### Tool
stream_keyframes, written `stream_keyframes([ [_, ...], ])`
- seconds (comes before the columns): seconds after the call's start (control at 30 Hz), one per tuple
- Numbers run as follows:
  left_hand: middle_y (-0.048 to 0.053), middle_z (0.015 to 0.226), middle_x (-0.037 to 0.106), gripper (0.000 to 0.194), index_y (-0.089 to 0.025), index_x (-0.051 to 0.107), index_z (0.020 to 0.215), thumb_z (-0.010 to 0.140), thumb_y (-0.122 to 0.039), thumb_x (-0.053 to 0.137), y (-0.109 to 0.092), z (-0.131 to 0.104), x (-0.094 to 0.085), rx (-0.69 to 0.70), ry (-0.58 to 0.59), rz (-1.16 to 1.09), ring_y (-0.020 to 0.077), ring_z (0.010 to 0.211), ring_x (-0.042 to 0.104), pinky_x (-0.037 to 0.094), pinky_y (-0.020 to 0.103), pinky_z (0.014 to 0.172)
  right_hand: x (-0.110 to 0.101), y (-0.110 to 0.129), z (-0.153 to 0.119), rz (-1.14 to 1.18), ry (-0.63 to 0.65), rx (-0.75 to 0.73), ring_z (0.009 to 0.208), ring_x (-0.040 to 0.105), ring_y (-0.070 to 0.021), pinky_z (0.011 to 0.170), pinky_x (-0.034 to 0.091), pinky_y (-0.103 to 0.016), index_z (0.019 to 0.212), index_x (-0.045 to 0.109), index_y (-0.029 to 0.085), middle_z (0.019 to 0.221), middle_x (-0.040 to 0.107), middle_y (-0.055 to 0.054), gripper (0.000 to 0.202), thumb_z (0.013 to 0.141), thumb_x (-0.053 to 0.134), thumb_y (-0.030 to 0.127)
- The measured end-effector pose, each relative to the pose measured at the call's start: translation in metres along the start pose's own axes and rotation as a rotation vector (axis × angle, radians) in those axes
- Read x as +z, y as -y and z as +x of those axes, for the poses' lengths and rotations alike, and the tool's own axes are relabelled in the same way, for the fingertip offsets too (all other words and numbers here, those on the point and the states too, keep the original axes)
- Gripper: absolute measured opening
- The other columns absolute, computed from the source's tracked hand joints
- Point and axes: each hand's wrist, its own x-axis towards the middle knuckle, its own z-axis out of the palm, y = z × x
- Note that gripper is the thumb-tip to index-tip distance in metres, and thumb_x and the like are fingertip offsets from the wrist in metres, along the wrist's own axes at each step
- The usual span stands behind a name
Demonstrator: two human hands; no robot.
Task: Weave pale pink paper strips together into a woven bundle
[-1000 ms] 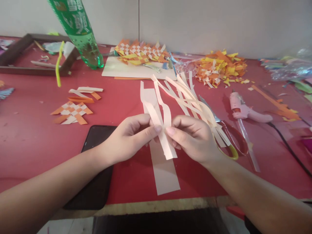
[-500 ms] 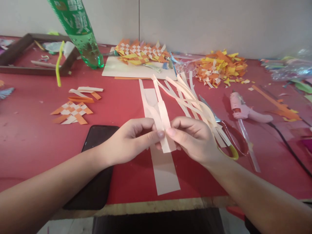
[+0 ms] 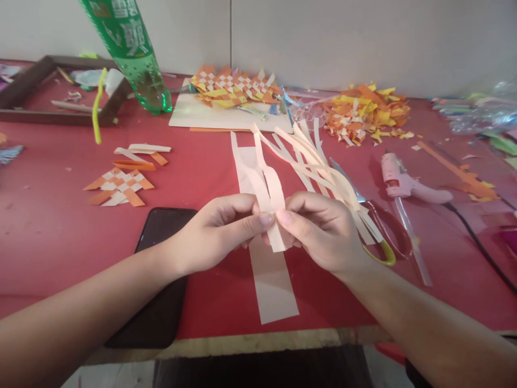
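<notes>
Between my two hands is a pale paper strip (image 3: 276, 236), split lengthwise at its far end into two narrow curling lengths. My left hand (image 3: 232, 226) pinches its left side between thumb and fingers. On the right side, my right hand (image 3: 313, 226) pinches the paper close beside the other thumb. Beneath lies a wider pale paper strip (image 3: 275, 291), flat on the red table. Several loose cut paper strips (image 3: 309, 156) lie just beyond my right hand. Scissors (image 3: 385, 250) with a yellow-edged handle rest partly under those strips.
A black phone (image 3: 161, 302) lies under my left forearm. Woven orange-and-white paper (image 3: 121, 186) sits at left. A green bottle (image 3: 137, 70) and a dark frame (image 3: 52, 116) stand behind. To the right are a pink glue gun (image 3: 404, 180) and a heap of orange scraps (image 3: 367, 113).
The right-hand length of the split paper strip now bows outward in a curve, where it stood flatter before. Both hands keep nearly the same place and pinch.
</notes>
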Motion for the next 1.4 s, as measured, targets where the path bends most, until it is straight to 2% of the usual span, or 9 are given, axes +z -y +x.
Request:
stream_keyframes([
  [0.17,-0.005,0.064,0.053,0.022,-0.014,0.063,0.073,0.093,-0.023,0.057,-0.0008,0.0007,-0.0008,-0.011,0.043,0.056,0.0049,0.057,0.042,0.034,0.017,0.052,-0.0037,-0.0031,0.0003,0.096,0.11,0.101,0.052,0.044,-0.0093,0.047,0.033,-0.024,0.07,0.056,0.018,0.06,0.045,0.004,0.023,0.091,0.06,0.027],
  [0.27,-0.004,0.064,0.052,0.024,-0.014,0.063,0.073,0.092,-0.027,0.058,-0.0007,-0.0009,-0.0022,-0.044,0.062,0.122,0.0065,0.06,0.044,0.036,0.018,0.055,-0.0047,-0.0034,0.0002,0.088,0.144,0.112,0.052,0.045,-0.0094,0.047,0.035,-0.024,0.07,0.055,0.018,0.06,0.043,0.004,0.023,0.091,0.059,0.026],
  [0.37,-0.005,0.061,0.048,0.027,-0.014,0.064,0.074,0.093,-0.032,0.055,0.0,-0.0029,-0.0029,-0.064,0.074,0.126,0.0068,0.056,0.041,0.034,0.019,0.051,-0.0044,-0.0018,0.0004,0.038,0.126,0.086,0.051,0.044,-0.0088,0.047,0.034,-0.024,0.067,0.054,0.018,0.058,0.044,0.004,0.025,0.09,0.06,0.025],
  [0.5,-0.006,0.058,0.043,0.03,-0.015,0.059,0.071,0.094,-0.032,0.052,0.001,-0.0031,-0.0021,-0.049,0.012,0.137,0.0067,0.052,0.039,0.033,0.019,0.047,-0.003,-0.0003,0.0016,-0.013,0.093,0.049,0.049,0.044,-0.0086,0.045,0.034,-0.023,0.067,0.054,0.018,0.056,0.05,0.004,0.026,0.091,0.06,0.025],
  [0.77,-0.003,0.063,0.052,0.03,-0.014,0.06,0.072,0.095,-0.031,0.05,-0.0006,-0.0002,-0.0003,-0.061,-0.025,0.113,0.0063,0.052,0.041,0.034,0.019,0.048,-0.0015,-0.002,0.0042,-0.021,0.051,-0.006,0.051,0.046,-0.0081,0.047,0.036,-0.023,0.067,0.052,0.018,0.058,0.051,0.004,0.028,0.092,0.06,0.027],
  [0.97,-0.004,0.063,0.051,0.028,-0.014,0.063,0.075,0.094,-0.03,0.051,-0.0012,0.0006,-0.0003,-0.073,-0.049,0.081,0.0058,0.051,0.04,0.034,0.019,0.048,-0.0006,0.0011,0.0044,-0.038,0.03,-0.032,0.05,0.046,-0.0076,0.047,0.035,-0.023,0.065,0.05,0.019,0.056,0.052,0.004,0.03,0.093,0.058,0.024],
  [1.23,-0.002,0.066,0.059,0.028,-0.015,0.064,0.076,0.089,-0.039,0.06,-0.0033,-0.0003,-0.0001,-0.102,0.012,0.094,0.007,0.053,0.045,0.035,0.019,0.048,-0.0018,0.0002,0.0056,0.055,0.017,0.036,0.049,0.045,-0.0076,0.047,0.036,-0.022,0.066,0.054,0.019,0.056,0.052,0.005,0.027,0.092,0.058,0.023],
  [1.33,-0.002,0.066,0.059,0.027,-0.015,0.061,0.073,0.09,-0.036,0.059,-0.0016,-0.0003,-0.0009,-0.069,-0.003,0.1,0.006,0.052,0.045,0.035,0.018,0.048,-0.0043,-0.0034,0.003,0.134,0.084,0.114,0.051,0.049,-0.0093,0.047,0.037,-0.023,0.067,0.057,0.019,0.059,0.056,0.002,0.026,0.092,0.058,0.027],
  [1.4,-0.002,0.067,0.058,0.025,-0.015,0.061,0.074,0.092,-0.032,0.057,-0.001,-0.0002,-0.0012,-0.036,-0.006,0.107,0.0055,0.052,0.045,0.036,0.018,0.048,-0.0048,-0.0045,0.0015,0.126,0.122,0.113,0.053,0.051,-0.0098,0.048,0.039,-0.023,0.065,0.057,0.018,0.061,0.059,0.001,0.028,0.091,0.059,0.028],
])
